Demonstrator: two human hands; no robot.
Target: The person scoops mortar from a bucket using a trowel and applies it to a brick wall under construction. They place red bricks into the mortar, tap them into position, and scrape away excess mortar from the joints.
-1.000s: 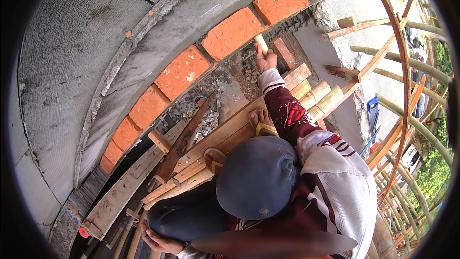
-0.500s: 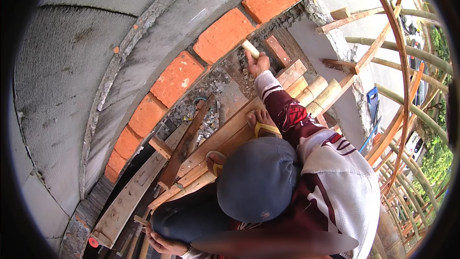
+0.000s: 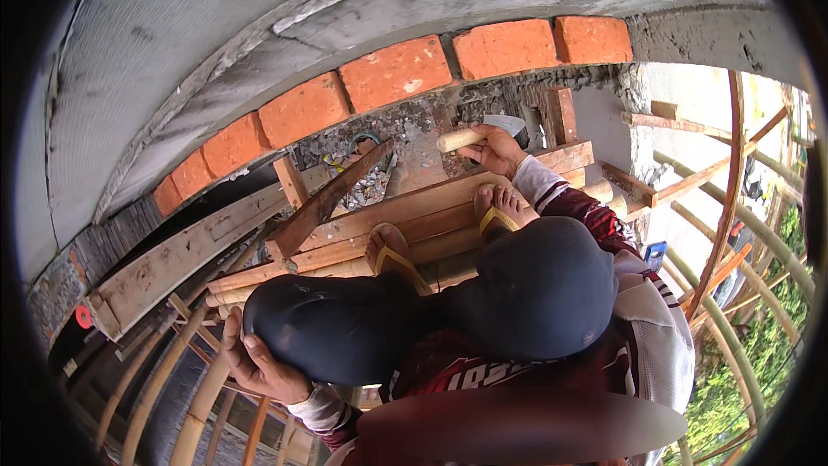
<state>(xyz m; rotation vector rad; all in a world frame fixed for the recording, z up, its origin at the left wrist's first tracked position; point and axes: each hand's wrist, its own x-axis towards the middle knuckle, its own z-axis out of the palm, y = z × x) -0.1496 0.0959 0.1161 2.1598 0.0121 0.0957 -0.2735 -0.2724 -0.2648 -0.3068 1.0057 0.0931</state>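
Note:
A trowel with a pale wooden handle (image 3: 460,140) and a grey metal blade (image 3: 507,123) is in my right hand (image 3: 498,152). My fingers are wrapped about it near where handle and blade meet. It is held in front of the row of orange bricks (image 3: 395,73) set along the curved grey wall, not touching them. My left hand (image 3: 263,368) is by my bent left knee (image 3: 323,328), over a bamboo pole (image 3: 200,410). Its thumb and a finger are apart, with nothing visible between them; the other fingers are partly hidden.
My sandalled feet stand on wooden planks (image 3: 414,211). A dark board (image 3: 335,197) slants across them, beside rubble and scraps (image 3: 366,185). A long timber box (image 3: 190,272) lies left. Bamboo and timber scaffolding (image 3: 733,181) rises on the right, with greenery beyond.
My right hand has drawn back from the bricks and turned the trowel, so its blade now shows. My view has swung, bringing the bricks nearer level and both knees into sight.

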